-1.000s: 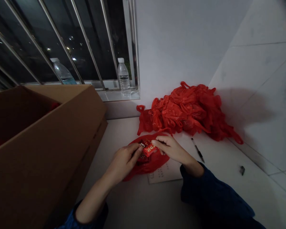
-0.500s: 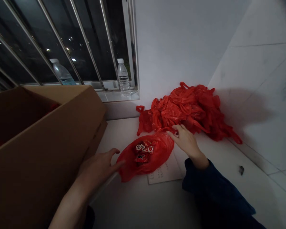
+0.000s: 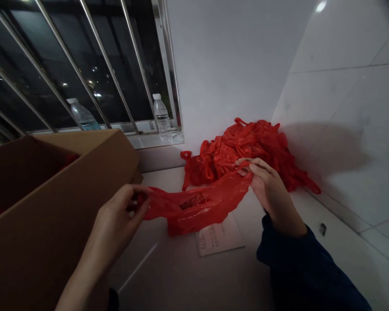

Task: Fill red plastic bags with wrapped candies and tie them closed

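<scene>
A thin red plastic bag point(image 3: 214, 201) is stretched sideways between my two hands, in front of a heap of similar bags. My left hand point(image 3: 123, 211) pinches its left end, beside the cardboard box. At the other end, my right hand point(image 3: 267, 185) grips the bag's gathered handle between thumb and fingers. Small red packets point(image 3: 194, 201) with printed wrappers lie inside, partly covered by the bag's film. Under the bag, a white printed sheet or booklet point(image 3: 220, 239) lies on the white surface.
A large open cardboard box point(image 3: 84, 181) stands at the left, with red material inside. Crumpled red bags point(image 3: 246, 142) are piled against the wall. Two plastic bottles, one clear point(image 3: 162, 116) and one bluish point(image 3: 84, 115), stand by the barred window. A small dark object point(image 3: 323, 229) lies at right.
My left hand has closed on the bag's left end and drawn it leftward. My right hand has shifted slightly right with its end. The bag's opening has narrowed, covering more of the packets.
</scene>
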Available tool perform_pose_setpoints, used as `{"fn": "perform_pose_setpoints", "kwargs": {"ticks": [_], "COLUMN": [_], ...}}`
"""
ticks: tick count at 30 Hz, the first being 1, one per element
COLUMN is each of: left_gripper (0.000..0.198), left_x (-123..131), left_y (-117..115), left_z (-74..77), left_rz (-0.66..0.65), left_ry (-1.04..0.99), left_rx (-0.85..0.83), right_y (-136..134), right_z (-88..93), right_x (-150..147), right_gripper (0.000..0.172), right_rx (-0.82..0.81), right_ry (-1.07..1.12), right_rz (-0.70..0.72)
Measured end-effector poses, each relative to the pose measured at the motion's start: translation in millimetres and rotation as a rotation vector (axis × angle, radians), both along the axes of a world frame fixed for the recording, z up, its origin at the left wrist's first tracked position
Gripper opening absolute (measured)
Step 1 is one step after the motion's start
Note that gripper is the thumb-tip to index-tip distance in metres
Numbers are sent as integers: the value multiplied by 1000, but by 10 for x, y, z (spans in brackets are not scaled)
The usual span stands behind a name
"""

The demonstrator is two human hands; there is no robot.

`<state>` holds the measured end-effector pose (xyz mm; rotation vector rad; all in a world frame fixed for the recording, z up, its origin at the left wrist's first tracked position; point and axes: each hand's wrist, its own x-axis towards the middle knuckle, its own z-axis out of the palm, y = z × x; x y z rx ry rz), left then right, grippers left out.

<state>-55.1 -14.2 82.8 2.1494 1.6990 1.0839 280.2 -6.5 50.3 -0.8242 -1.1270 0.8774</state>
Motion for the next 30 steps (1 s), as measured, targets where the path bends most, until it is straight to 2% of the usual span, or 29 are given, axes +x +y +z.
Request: {"fn": "perform_pose_setpoints", "kwargs": {"ticks": [4, 7, 9, 12, 14, 16, 20, 22, 24, 26, 28, 30], "left_gripper": [30, 16, 24, 21, 15, 14, 15, 18, 26, 45, 66, 80], "left_x": [154, 243, 313, 478, 616, 757, 998, 1076, 1115, 1126, 1130, 1145], "left_y": [-3, 109, 209, 302, 290, 226, 52, -6, -28, -22, -3, 22], "left_z": [269, 378, 409, 448, 474, 480, 390, 311, 223, 121, -7, -157], "left_rz": [96, 113, 11, -206, -310, -393, -557, -623, -633, -603, -609, -673], "left_ry": [-174, -81, -56, -258, -390, -448, -456, -381, -289, -288, -412, -558], "left_rx": [206, 146, 32, -71, -88, -80, -39, 30, 133, 175, 77, -123], "right_y": [-34, -25, -25, -62, -120, -186, -251, -231, -193, -155, -124, -97], "right_z": [66, 73, 71, 72, 84, 102, 104, 74, 38, 14, 5, -4], "right_x": [-28, -51, -89, -183, -264, -360, -587, -686, -744, -750, -721, -681], "right_gripper": [19, 28, 30, 23, 37, 53, 69, 62, 43, 27, 20, 19], "right_rx": [28, 65, 80, 128, 156, 188, 288, 308, 309, 285, 217, 95], "right_ry": [145, 173, 208, 231, 127, -70, -452, -512, -495, -423, -312, -175], "right_rz": [-3, -39, -45, -59, -47, -25, 5, 27, 60, 75, 73, 65]}}
